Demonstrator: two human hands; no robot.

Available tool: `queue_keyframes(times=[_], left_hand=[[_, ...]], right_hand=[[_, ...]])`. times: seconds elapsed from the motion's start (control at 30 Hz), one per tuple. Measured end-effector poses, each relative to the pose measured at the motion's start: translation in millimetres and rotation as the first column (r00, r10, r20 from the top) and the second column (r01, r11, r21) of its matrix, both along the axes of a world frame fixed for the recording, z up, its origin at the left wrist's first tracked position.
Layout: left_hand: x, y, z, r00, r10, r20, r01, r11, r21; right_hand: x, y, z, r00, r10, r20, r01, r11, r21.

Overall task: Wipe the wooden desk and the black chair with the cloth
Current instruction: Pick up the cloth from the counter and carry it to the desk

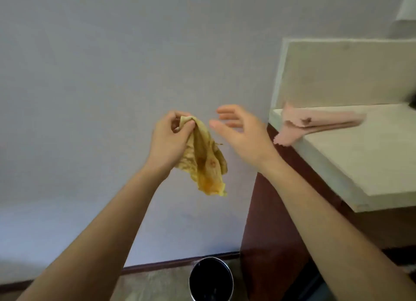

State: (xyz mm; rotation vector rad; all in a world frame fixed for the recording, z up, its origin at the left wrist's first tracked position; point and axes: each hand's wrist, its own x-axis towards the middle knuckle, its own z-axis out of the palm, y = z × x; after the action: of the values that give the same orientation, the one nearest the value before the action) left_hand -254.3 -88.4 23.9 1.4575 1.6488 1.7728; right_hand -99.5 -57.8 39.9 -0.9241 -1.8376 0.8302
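Note:
A stained yellow cloth hangs in the air in front of the wall, pinched at its top corner by my left hand. My right hand is just to its right, fingers spread, holding nothing and not touching the cloth. The wooden desk with a pale top and dark red-brown side stands at the right. The black chair is not in view.
A folded pink cloth lies on the desk's left edge, one corner drooping over it. A round metal bin with a dark inside stands on the floor below, against the baseboard. A pale back panel rises behind the desk.

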Motion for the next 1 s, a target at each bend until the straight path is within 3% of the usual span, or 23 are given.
queue_keyframes(times=[0.07, 0.13, 0.33, 0.43, 0.6, 0.73, 0.87, 1.0], left_hand=[[-26.4, -22.4, -0.2, 0.999, 0.034, 0.041, -0.033, 0.999, -0.026], [-63.2, -54.6, -1.0, 0.993, 0.113, 0.041, -0.112, 0.993, -0.033], [-177.4, -171.7, -6.4, 0.951, 0.302, 0.071, -0.300, 0.953, -0.044], [-229.9, -240.7, -11.2, 0.888, 0.455, 0.066, -0.449, 0.889, -0.083], [-300.9, -360.4, -22.8, 0.704, 0.685, 0.184, -0.647, 0.727, -0.229], [-338.1, -446.7, -26.7, 0.526, 0.811, 0.258, -0.783, 0.580, -0.225], [-371.9, -508.8, -30.8, 0.318, 0.925, 0.206, -0.920, 0.354, -0.169], [-406.3, -542.8, -32.7, 0.203, 0.964, 0.169, -0.959, 0.231, -0.165]], right_hand=[[-34.7, -21.2, -20.9, 0.976, 0.000, 0.216, -0.020, 0.996, 0.090], [-78.6, -46.0, -38.7, 0.957, 0.013, 0.290, -0.049, 0.992, 0.115], [-208.2, -118.9, -66.5, 0.933, 0.269, 0.238, -0.302, 0.946, 0.116], [-272.6, -164.0, -70.0, 0.880, 0.430, 0.202, -0.457, 0.882, 0.113], [-369.9, -249.5, -69.7, 0.724, 0.645, 0.244, -0.688, 0.699, 0.194], [-438.8, -317.0, -65.5, 0.584, 0.784, 0.211, -0.812, 0.559, 0.169], [-502.0, -373.5, -68.1, 0.457, 0.860, 0.229, -0.884, 0.409, 0.226], [-558.3, -413.1, -74.7, 0.382, 0.897, 0.224, -0.910, 0.323, 0.260]])
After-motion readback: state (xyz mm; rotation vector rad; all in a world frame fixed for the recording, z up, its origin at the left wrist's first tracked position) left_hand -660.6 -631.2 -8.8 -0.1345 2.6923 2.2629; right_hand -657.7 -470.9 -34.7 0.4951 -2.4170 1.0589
